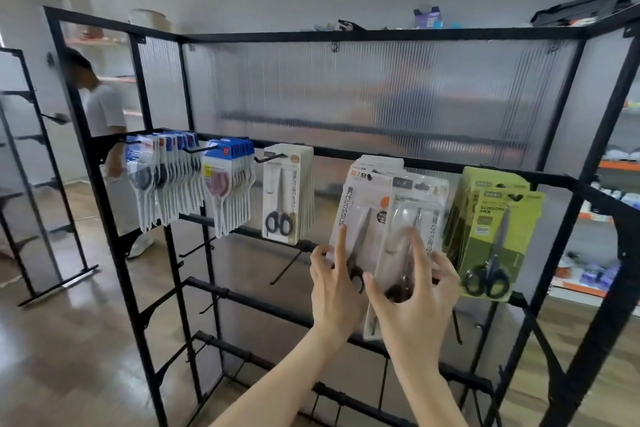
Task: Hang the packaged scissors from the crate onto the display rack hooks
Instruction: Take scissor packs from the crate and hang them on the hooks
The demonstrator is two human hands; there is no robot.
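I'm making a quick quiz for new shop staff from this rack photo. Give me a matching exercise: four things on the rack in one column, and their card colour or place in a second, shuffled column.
Things
1. blue-topped packs
2. green packs
3. beige pack
4. pack in the right hand

Colour or place
A. far right of the rail, green card
B. far left of the rail, blue header
C. white-grey card, gripped at its lower end by the right hand
D. beige card, black-handled scissors, left of the hands

Pairs: 1-B, 2-A, 3-D, 4-C
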